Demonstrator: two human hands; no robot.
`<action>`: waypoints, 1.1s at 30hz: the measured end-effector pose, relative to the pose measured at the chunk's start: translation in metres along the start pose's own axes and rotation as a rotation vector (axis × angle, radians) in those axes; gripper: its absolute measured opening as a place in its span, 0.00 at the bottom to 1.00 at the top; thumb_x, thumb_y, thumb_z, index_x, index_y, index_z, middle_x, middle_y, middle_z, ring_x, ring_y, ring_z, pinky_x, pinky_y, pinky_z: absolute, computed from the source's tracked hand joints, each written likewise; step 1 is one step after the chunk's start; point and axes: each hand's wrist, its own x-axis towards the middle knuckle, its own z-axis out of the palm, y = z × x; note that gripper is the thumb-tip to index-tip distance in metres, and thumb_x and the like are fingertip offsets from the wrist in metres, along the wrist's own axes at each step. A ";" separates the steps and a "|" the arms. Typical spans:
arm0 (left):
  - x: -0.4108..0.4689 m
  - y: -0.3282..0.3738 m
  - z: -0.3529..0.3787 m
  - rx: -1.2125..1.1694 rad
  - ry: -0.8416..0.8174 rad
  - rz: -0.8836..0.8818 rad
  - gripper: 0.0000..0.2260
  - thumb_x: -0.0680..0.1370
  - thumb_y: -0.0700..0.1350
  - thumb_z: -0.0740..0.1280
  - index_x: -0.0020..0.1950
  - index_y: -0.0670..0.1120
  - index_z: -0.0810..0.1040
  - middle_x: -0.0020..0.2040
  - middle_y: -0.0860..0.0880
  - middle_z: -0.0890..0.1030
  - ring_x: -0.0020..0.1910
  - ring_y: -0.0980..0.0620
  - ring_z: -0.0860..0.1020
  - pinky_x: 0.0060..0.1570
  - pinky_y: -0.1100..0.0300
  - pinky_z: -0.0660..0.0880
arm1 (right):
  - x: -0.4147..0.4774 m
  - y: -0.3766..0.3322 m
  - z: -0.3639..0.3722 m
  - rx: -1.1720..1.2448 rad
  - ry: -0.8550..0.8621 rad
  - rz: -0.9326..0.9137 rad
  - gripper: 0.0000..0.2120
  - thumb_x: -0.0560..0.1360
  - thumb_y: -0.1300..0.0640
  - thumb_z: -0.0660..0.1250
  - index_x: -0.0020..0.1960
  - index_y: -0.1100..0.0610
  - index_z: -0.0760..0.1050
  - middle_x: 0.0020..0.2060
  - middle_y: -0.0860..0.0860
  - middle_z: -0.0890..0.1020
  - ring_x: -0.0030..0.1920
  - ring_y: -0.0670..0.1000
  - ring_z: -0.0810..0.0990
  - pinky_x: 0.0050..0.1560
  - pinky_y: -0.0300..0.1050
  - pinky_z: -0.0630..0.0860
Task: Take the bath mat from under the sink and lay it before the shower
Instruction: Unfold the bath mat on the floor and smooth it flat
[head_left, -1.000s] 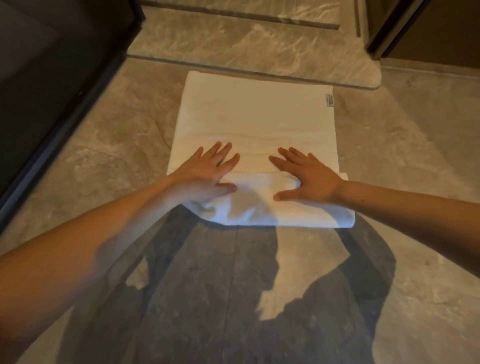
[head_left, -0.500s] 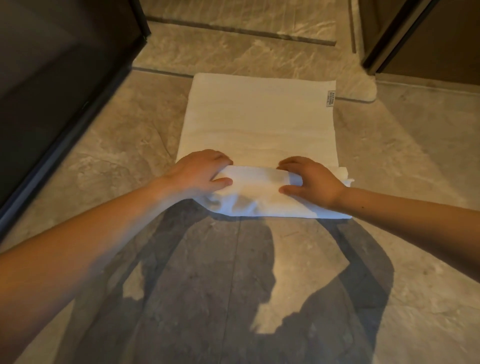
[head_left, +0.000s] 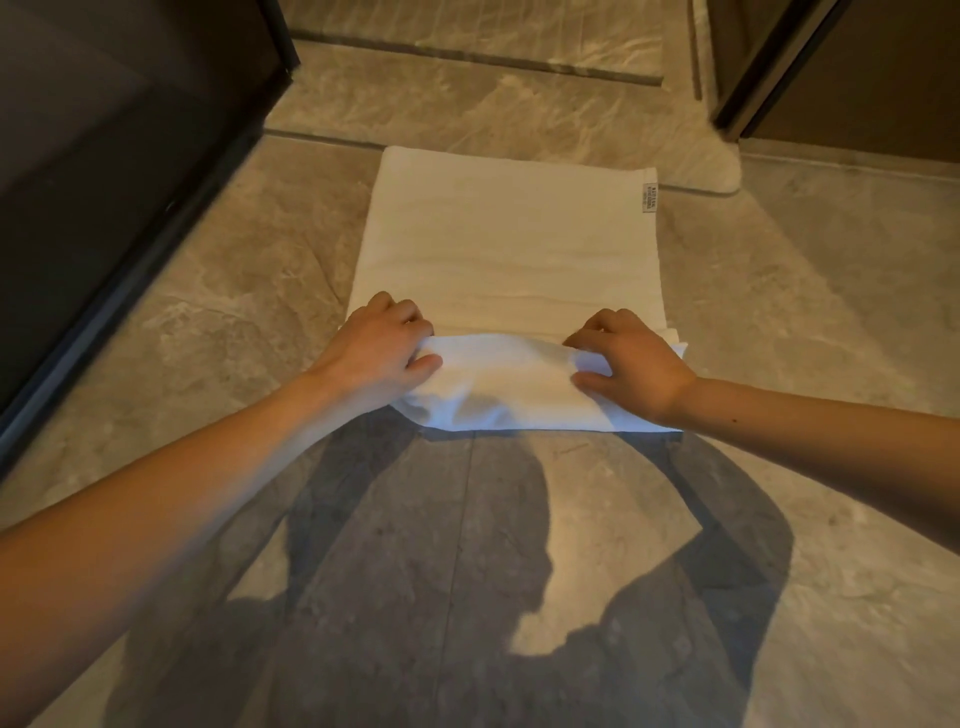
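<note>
The white bath mat (head_left: 509, 244) lies on the stone floor, its far edge against the raised shower threshold (head_left: 467, 111). A small label sits at its far right corner. The near part of the mat is still folded over in a thick band. My left hand (head_left: 382, 351) grips the left end of that folded band, fingers curled over its edge. My right hand (head_left: 631, 358) grips the right end the same way. Both hands hold the fold slightly bunched.
A dark glass panel with a black frame (head_left: 130, 197) runs along the left. A dark door frame (head_left: 769, 67) stands at the far right. A floor drain slot (head_left: 467, 54) crosses the shower floor. My shadow falls on the tiles near me.
My hands went from lying flat with spread fingers on the mat to curled and gripping the folded near edge. The view has shifted slightly closer.
</note>
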 end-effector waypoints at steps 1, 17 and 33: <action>0.000 0.001 -0.001 0.008 -0.036 -0.019 0.14 0.77 0.54 0.62 0.53 0.46 0.79 0.53 0.49 0.76 0.50 0.48 0.68 0.49 0.54 0.67 | 0.001 0.000 0.000 -0.007 -0.010 0.028 0.18 0.75 0.55 0.70 0.64 0.56 0.77 0.53 0.57 0.75 0.57 0.58 0.70 0.53 0.47 0.67; -0.036 0.015 -0.025 -0.295 0.037 0.007 0.06 0.71 0.52 0.73 0.42 0.51 0.85 0.30 0.53 0.78 0.37 0.51 0.76 0.40 0.59 0.71 | -0.023 -0.002 -0.011 0.362 -0.026 0.022 0.04 0.74 0.60 0.72 0.41 0.54 0.80 0.33 0.47 0.80 0.34 0.45 0.76 0.37 0.37 0.70; -0.067 0.021 -0.011 -0.103 -0.060 0.129 0.13 0.74 0.51 0.72 0.34 0.45 0.77 0.27 0.49 0.71 0.35 0.49 0.71 0.40 0.51 0.74 | -0.036 0.013 0.006 0.144 -0.272 0.037 0.16 0.76 0.49 0.69 0.62 0.53 0.79 0.60 0.49 0.81 0.61 0.50 0.77 0.56 0.40 0.69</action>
